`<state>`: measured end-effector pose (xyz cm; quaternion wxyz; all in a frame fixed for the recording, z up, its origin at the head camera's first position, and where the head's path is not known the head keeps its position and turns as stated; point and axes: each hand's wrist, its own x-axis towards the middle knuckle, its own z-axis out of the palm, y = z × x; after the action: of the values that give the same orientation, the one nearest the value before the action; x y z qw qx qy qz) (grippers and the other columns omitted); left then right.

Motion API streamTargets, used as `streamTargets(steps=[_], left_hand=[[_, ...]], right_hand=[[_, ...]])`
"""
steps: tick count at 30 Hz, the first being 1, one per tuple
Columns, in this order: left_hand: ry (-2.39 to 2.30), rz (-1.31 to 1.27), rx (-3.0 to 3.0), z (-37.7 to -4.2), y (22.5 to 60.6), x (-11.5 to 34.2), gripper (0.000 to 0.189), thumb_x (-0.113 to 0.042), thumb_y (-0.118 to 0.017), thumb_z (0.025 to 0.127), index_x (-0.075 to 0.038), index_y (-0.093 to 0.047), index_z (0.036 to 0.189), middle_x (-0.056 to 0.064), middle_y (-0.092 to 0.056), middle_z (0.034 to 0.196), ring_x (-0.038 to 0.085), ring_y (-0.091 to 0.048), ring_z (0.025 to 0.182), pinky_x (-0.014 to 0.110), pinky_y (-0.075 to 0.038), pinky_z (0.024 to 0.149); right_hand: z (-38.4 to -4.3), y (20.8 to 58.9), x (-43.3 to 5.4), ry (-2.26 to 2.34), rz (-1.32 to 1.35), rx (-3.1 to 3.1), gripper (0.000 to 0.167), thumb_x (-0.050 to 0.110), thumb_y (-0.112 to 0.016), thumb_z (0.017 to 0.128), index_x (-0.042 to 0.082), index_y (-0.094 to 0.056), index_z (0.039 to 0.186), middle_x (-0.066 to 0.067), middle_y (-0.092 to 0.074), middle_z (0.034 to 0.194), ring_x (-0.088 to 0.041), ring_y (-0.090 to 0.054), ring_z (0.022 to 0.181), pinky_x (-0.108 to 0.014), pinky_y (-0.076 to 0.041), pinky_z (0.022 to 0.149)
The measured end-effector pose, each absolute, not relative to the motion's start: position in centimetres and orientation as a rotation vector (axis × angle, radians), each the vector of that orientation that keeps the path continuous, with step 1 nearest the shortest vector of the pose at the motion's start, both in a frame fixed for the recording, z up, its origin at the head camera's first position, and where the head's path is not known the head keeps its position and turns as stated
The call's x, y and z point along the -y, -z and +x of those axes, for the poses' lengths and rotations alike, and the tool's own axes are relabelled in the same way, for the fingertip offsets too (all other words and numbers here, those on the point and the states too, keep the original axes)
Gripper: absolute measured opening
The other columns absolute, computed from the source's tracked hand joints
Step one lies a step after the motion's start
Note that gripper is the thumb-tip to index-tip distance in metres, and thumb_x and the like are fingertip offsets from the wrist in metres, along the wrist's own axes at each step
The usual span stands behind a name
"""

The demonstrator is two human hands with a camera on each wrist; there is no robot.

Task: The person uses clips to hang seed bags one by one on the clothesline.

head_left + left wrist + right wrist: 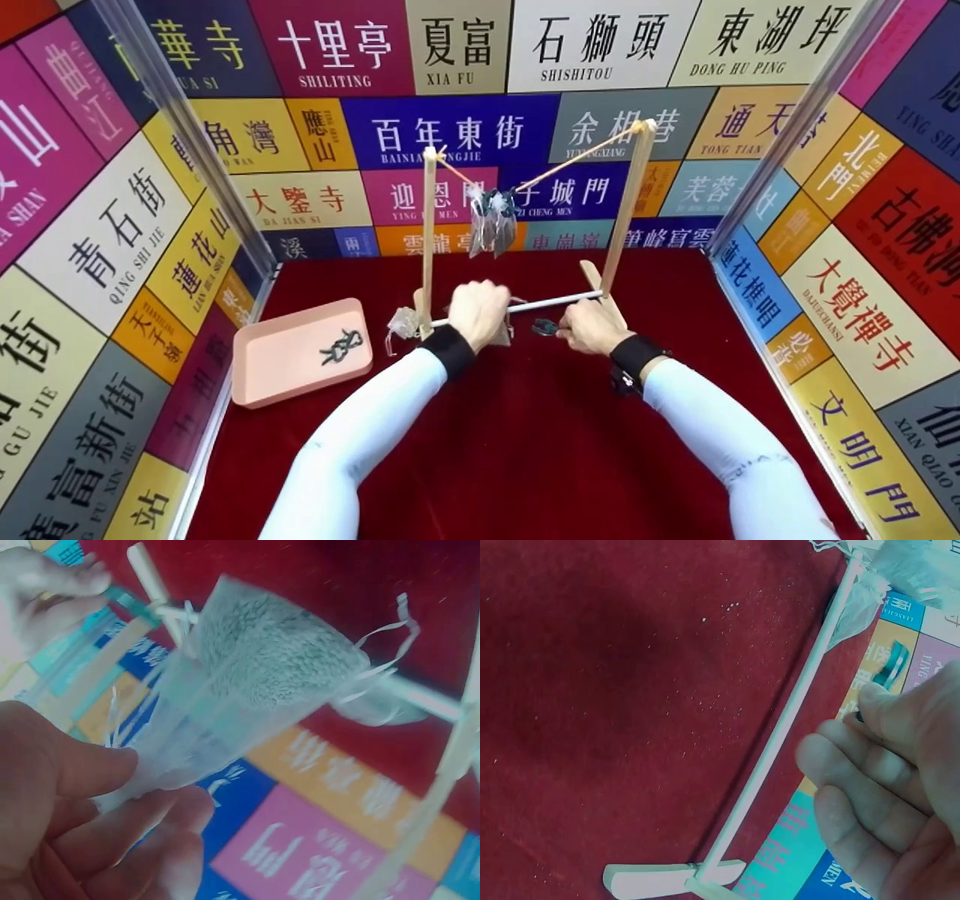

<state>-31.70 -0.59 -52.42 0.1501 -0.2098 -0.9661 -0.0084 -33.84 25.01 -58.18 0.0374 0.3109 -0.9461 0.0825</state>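
Note:
My left hand (480, 311) pinches the gathered neck of a sheer drawstring pouch (277, 652); pale grains fill its closed end. In the head view that hand hides most of the pouch. Further right, my right hand (592, 326) pinches a small dark-green clip (892, 664) between thumb and forefinger, its exact shape partly covered by the fingers. Both hands are in front of a wooden frame (427, 240) with a white crossbar (555, 301) low down. From the rubber-band-like cord (577, 157) strung between its posts hang several filled pouches (491, 225) on dark-green clips.
A pink tray (262, 379) at the left holds several dark-green clips (343, 346). Another sheer pouch (405, 322) lies by the left post's foot. Dark red cloth (525, 450) covers the table, and sign-printed panels (450, 67) enclose its back and sides.

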Motion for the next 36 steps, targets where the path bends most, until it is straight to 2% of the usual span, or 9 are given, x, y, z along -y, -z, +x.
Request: streamTargets(steps=[4,7,10,15,20,23,27,31,36], left_hand=[[0.059,-0.682,2.709,-31.8,50.1,-0.3,0.006,-0.015,-0.078,0.097,-0.012,-0.082,0.093,0.007,-0.085,0.090,0.029,-0.082,0.081,0.045,-0.069,0.069],[0.022,-0.751,2.620,-32.3,48.2,-0.9,0.011,-0.024,-0.080,0.099,-0.013,-0.081,0.101,0.006,-0.085,0.096,0.027,-0.081,0.087,0.041,-0.069,0.074],[-0.065,-0.813,2.499,-33.0,46.2,-1.5,0.017,-0.027,-0.075,0.104,-0.013,-0.081,0.109,0.005,-0.086,0.104,0.027,-0.079,0.098,0.040,-0.067,0.085],[-0.120,-0.810,2.415,-35.2,43.0,-2.7,0.021,-0.019,-0.064,0.107,-0.012,-0.080,0.118,0.008,-0.083,0.120,0.030,-0.074,0.120,0.046,-0.061,0.109],[-0.048,-0.694,2.463,-38.1,41.2,-3.6,0.028,-0.019,-0.053,0.113,-0.012,-0.078,0.125,0.010,-0.081,0.132,0.033,-0.070,0.135,0.051,-0.050,0.124],[0.014,-0.599,2.535,-39.5,40.7,-3.8,0.032,-0.022,-0.048,0.117,-0.012,-0.075,0.130,0.008,-0.082,0.130,0.031,-0.073,0.128,0.050,-0.048,0.124],[0.103,-0.540,2.608,-40.6,40.3,-3.5,0.030,-0.020,-0.047,0.117,-0.009,-0.072,0.128,0.011,-0.083,0.122,0.032,-0.079,0.115,0.047,-0.056,0.114],[0.198,-0.553,2.616,-41.1,40.1,-3.1,0.019,-0.015,-0.058,0.113,-0.005,-0.072,0.121,0.015,-0.082,0.116,0.036,-0.082,0.108,0.048,-0.063,0.100],[0.298,-0.538,2.619,-41.3,40.0,-2.8,0.016,-0.013,-0.067,0.107,-0.004,-0.074,0.118,0.017,-0.083,0.115,0.038,-0.082,0.108,0.052,-0.065,0.097]], right_hand=[[-34.0,58.0,-25.7,-0.218,0.956,2.911,0.020,0.015,-0.087,0.090,0.010,-0.083,0.070,-0.002,-0.078,0.066,-0.026,-0.073,0.062,-0.046,-0.058,0.064],[-34.0,57.9,-26.0,-0.176,0.950,2.889,0.023,0.017,-0.088,0.087,0.013,-0.080,0.066,-0.001,-0.077,0.063,-0.026,-0.071,0.060,-0.047,-0.057,0.062],[-34.0,57.7,-26.1,-0.126,0.956,2.873,0.025,0.018,-0.088,0.085,0.015,-0.077,0.064,-0.001,-0.076,0.062,-0.027,-0.072,0.060,-0.048,-0.057,0.062],[-34.3,56.8,-26.1,-0.112,0.957,2.899,0.025,0.017,-0.087,0.086,0.012,-0.076,0.065,-0.005,-0.076,0.065,-0.033,-0.075,0.067,-0.051,-0.062,0.067],[-34.9,54.4,-26.0,-0.133,0.799,2.988,0.016,0.015,-0.084,0.088,0.010,-0.080,0.074,-0.012,-0.080,0.083,-0.038,-0.077,0.076,-0.059,-0.066,0.070],[-35.8,51.8,-25.9,-0.110,0.697,2.986,0.010,0.013,-0.080,0.087,0.006,-0.078,0.080,-0.018,-0.078,0.087,-0.044,-0.076,0.077,-0.063,-0.065,0.069],[-37.0,47.2,-25.5,-0.087,0.646,2.931,0.017,0.012,-0.072,0.094,0.004,-0.075,0.080,-0.018,-0.076,0.077,-0.041,-0.074,0.068,-0.060,-0.066,0.066],[-37.7,42.0,-24.5,0.003,0.641,2.881,0.032,0.018,-0.068,0.104,0.004,-0.072,0.076,-0.015,-0.073,0.073,-0.035,-0.070,0.063,-0.056,-0.066,0.064],[-38.1,36.4,-23.0,0.167,0.685,2.790,0.032,0.021,-0.071,0.104,0.001,-0.074,0.080,-0.020,-0.075,0.077,-0.042,-0.072,0.069,-0.059,-0.065,0.066]])
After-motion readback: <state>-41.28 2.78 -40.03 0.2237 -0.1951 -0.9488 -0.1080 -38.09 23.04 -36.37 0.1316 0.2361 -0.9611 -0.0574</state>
